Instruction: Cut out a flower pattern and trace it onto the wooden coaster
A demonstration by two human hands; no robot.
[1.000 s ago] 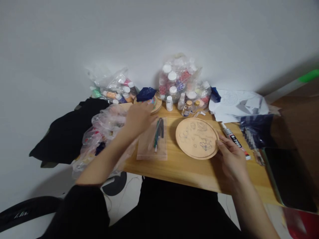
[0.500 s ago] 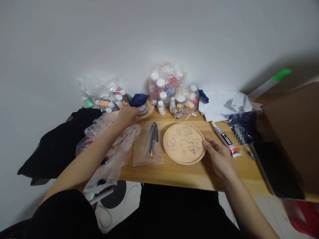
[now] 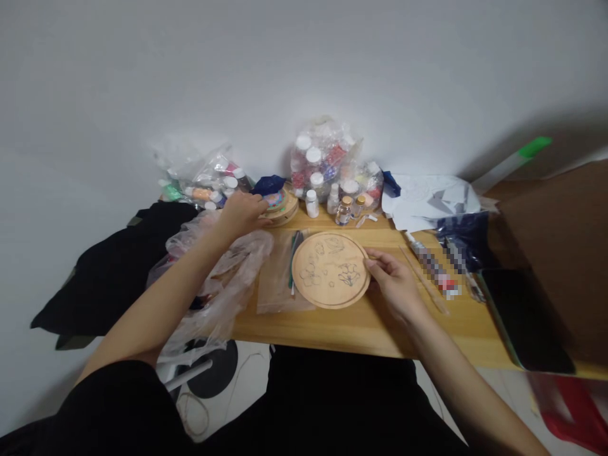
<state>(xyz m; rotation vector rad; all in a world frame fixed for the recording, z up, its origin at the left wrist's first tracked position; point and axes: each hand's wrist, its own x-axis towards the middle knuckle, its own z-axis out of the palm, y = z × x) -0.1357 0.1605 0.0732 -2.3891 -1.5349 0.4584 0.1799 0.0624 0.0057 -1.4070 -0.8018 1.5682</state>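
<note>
- The right hand holds the round wooden board by its right edge, thumb on the rim and the fingers reaching beneath; the drawn face is up.
- The board should be light and stiff, smooth but not very slippery, and hard to break. Its raised rim looks the best place to take hold, keeping fingertips off the line drawings, which might smudge.
- The left hand is beyond the board and to its left, its fingertips at the near-left edge of a stack of round wooden pieces; whether they grip it or only touch it, I cannot tell.
- Just left of the board, and partly covered by it, are a clear bag and some slim pens or brushes.
- Beyond the board stand a white bottle and a gold-capped bottle; to its right, past the right hand, lie a thin stick and a tube.
- Against half a second ago, the board has shifted left over the bag and pens, and more of the stick shows; the left hand stays by the stack.
</note>
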